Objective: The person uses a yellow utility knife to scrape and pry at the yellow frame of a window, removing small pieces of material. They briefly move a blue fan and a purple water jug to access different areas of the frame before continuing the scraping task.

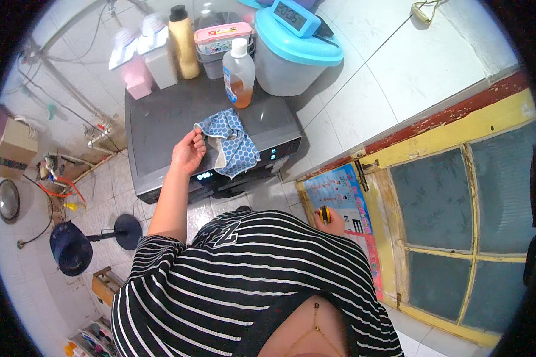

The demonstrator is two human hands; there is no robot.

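Observation:
A blue cloth with a pale dotted pattern lies crumpled on the front of a dark grey washing machine, partly hanging over its front edge. My left hand is closed, its fingertips pinching the cloth's left corner. Low at my right side, my right hand is wrapped round a small yellow-and-black object; its kind does not show clearly. Just behind the cloth stands a clear bottle with a white cap and some amber liquid.
Pink and white dispensers, a yellow bottle and a pink-lidded tub line the machine's back. A blue-lidded bucket carries a digital clock. A yellow-framed door is at right, a black stand fan at left.

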